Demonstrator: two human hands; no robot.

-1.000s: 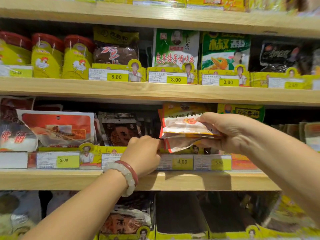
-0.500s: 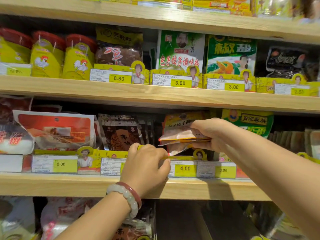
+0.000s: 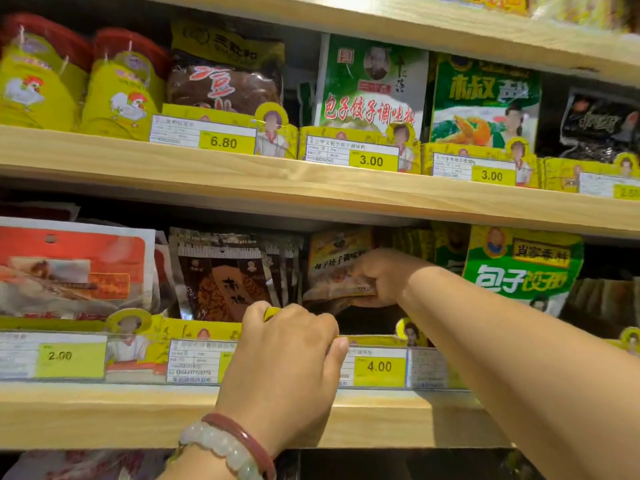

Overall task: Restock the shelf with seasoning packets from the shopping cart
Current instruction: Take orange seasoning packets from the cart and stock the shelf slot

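At the centre right of the frame the right hand [image 3: 382, 278] reaches into the middle shelf [image 3: 104, 415] and grasps a small stack of seasoning packets [image 3: 337, 287], fingers curled over the top edge and thumb underneath. The packets are tilted nearly flat, their far ends pointing left and deeper into the shelf, and they hang above a dark gap in the row, just behind the yellow cardboard front rail [image 3: 374, 340]. A packet of the same yellow-and-orange kind [image 3: 337, 249] stands upright right behind the hand.

In the lower centre the left hand [image 3: 289, 358] is clenched over the top edge of that yellow rail, fingers hooked behind it and thumb in front, beside the 4.00 price tag [image 3: 379, 367]. A pale bead bracelet [image 3: 221, 452] and a red bangle [image 3: 242, 438] sit on its wrist.

To the left of the gap stand dark brown packets [image 3: 225, 278] in a tight row, and further left large red-and-white packets [image 3: 72, 268] above a 2.00 price tag [image 3: 60, 355]. To the right of the right arm stands a green packet [image 3: 519, 268] with white lettering.

The shelves are pale wood. On the upper shelf [image 3: 242, 181], from left to right, are yellow bags with a rooster picture [image 3: 121, 95], a brown packet [image 3: 225, 84] over a 6.80 tag, a green-and-white packet [image 3: 370, 81], a green packet with fried food pictured [image 3: 485, 98], and a black packet [image 3: 599, 126] at the far right. More packets show dimly below the middle shelf at the bottom left.
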